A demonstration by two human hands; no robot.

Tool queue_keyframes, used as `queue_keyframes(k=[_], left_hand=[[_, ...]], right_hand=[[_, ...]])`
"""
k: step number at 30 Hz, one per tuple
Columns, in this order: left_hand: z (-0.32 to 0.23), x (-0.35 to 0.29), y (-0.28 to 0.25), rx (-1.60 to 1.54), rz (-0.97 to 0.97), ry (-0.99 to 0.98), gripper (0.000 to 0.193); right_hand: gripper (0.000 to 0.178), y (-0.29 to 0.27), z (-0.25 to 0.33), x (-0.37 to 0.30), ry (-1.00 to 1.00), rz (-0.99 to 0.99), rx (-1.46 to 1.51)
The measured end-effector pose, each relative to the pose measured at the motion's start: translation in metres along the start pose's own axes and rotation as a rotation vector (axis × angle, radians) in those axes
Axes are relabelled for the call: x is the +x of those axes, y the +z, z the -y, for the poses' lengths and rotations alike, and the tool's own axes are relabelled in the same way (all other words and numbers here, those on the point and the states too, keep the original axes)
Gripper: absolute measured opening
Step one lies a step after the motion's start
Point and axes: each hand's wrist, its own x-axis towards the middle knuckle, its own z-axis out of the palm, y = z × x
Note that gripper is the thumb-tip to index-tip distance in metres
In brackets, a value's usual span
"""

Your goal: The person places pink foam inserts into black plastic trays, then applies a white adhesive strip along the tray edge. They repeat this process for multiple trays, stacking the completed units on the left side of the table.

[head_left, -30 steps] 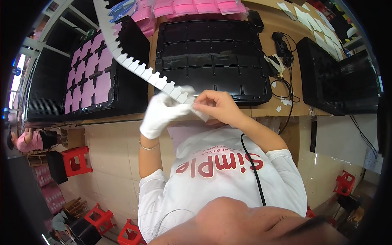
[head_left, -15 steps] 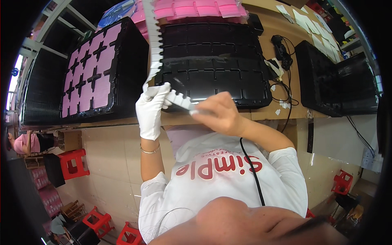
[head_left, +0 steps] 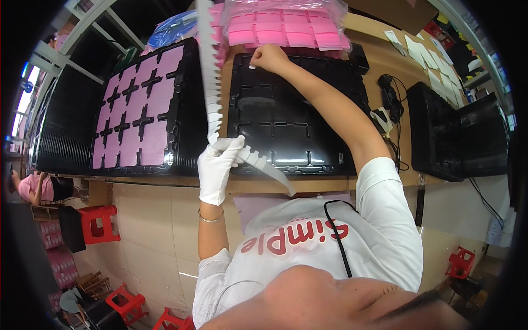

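Note:
My left hand, in a white glove, pinches a long white strip with a row of tabs along one edge. The strip runs up past the pink material at the back, and its loose end hangs to the right of the glove. My bare right hand is closed over the far edge of a black moulded tray, with a small white tab at its fingertips. Shiny and divided by raised lines, the tray lies in front of me on the table.
On the left stands a stack of black trays topped with pink sheets. Wrapped pink pieces lie behind the middle tray. To the right are a cable with a black adapter, white papers and another black tray stack.
My right hand has moved from the strip's loose end to the tray's far edge. The loose end now hangs free, while my left hand still holds the strip. The view has shifted.

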Motion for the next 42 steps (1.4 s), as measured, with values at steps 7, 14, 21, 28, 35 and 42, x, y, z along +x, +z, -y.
queue_keyframes(k=[7,14,21,28,35,42], left_hand=[[-0.003,0.003,0.0,-0.008,-0.001,-0.029,0.013],[-0.002,0.004,-0.001,-0.039,0.025,-0.055,0.016],[0.002,0.001,-0.007,-0.025,-0.017,-0.015,0.017],[0.007,-0.006,-0.007,-0.068,-0.005,0.066,0.014],[0.002,-0.024,-0.003,-0.11,-0.038,0.074,0.013],[0.018,-0.028,-0.028,-0.01,-0.151,0.088,0.014]], right_hand=[[0.017,-0.003,0.01,0.006,-0.049,0.039,-0.269],[0.016,0.002,0.009,0.006,0.014,-0.029,-0.256],[0.015,-0.017,0.017,-0.048,-0.081,0.203,0.338],[0.021,-0.037,0.065,-0.195,0.297,0.526,1.296],[0.011,-0.016,0.107,-0.267,0.014,0.323,0.52],[0.007,-0.024,0.122,-0.25,-0.438,0.329,0.472]])
